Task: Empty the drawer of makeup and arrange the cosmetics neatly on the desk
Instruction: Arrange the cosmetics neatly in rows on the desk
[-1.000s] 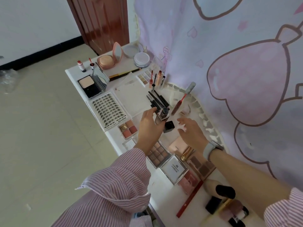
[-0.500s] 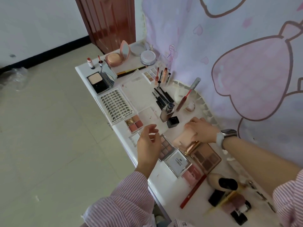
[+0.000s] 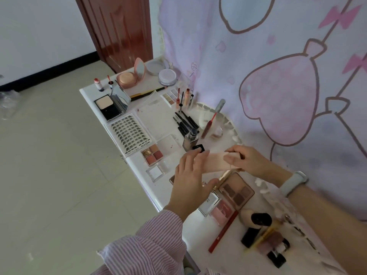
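I hold a flat pale pink case (image 3: pixel 215 161) just above the white desk (image 3: pixel 198 231) with both hands. My left hand (image 3: pixel 189 181) grips its left end, fingers over the top and thumb underneath. My right hand (image 3: pixel 245 159) pinches its right end. Just behind the case stand a foundation bottle (image 3: pixel 190 139) and a small black cap (image 3: pixel 199 148). A brown eyeshadow palette (image 3: pixel 237 190) and a gold tube (image 3: pixel 225 176) lie under my hands. The drawer is not in view.
A lash tray (image 3: pixel 130 133), a blush quad (image 3: pixel 152 153), black pencils (image 3: pixel 184 124) and compacts (image 3: pixel 127 80) fill the far half of the desk. A red pencil (image 3: pixel 223 232), a sponge (image 3: pixel 246 216) and dark bottles (image 3: pixel 272 249) lie near me. A pink curtain (image 3: pixel 278 86) hangs on the right.
My left hand set down the foundation bottle, drew back, then came onto the pink case. My right hand lifted that case off the desk.
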Tool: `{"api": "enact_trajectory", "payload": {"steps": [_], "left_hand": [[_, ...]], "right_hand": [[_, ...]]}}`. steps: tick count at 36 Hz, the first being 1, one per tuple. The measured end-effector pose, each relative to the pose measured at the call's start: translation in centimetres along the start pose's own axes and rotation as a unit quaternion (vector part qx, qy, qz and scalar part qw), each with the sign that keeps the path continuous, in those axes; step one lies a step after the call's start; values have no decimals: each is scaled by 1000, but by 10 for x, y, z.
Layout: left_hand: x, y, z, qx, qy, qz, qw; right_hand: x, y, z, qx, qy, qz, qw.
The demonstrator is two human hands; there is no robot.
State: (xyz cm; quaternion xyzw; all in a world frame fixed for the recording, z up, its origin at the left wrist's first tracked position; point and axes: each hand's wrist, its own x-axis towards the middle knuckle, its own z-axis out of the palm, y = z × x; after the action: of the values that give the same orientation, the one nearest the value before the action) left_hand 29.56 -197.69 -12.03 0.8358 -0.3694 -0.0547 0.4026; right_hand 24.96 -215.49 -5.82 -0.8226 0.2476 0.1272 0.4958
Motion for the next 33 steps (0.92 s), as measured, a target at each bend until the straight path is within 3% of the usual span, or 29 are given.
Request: {"api": "enact_trajectory", "payload": {"steps": [5,9,14,17,19,21,26,30,33], "left_hand": [[8,6,-3,119,6,76,990],[6,3,-10,63,-18,92,994],[2,-2,-21,-59,-108,-47,991],[-1,-4,-25,-45,-98,-58,993],[-2,-5,-24,-28,-96,-59,993],[-2,-3,-24,-21,-99,-58,993],[-3,3,-29,-12,-108,-61,992],[-5,4,-29,-153,-161,-139,965],[-5,4,-31,-293,-150,-242,912]], "right_hand": [[-12,-13,20,116,49,54,991],[-16,-13,26,12,116,-24,993],[-20,-6,16,-55,24,-116,991],[-23,-9,14,103,-21,-83,991],[-22,-12,17,227,-6,-42,973],[-19,-15,21,274,29,-9,961],[-19,-18,27,114,30,8,993],[-20,-10,20,121,91,-38,988],[-20,-7,8,271,114,-8,956]]}}
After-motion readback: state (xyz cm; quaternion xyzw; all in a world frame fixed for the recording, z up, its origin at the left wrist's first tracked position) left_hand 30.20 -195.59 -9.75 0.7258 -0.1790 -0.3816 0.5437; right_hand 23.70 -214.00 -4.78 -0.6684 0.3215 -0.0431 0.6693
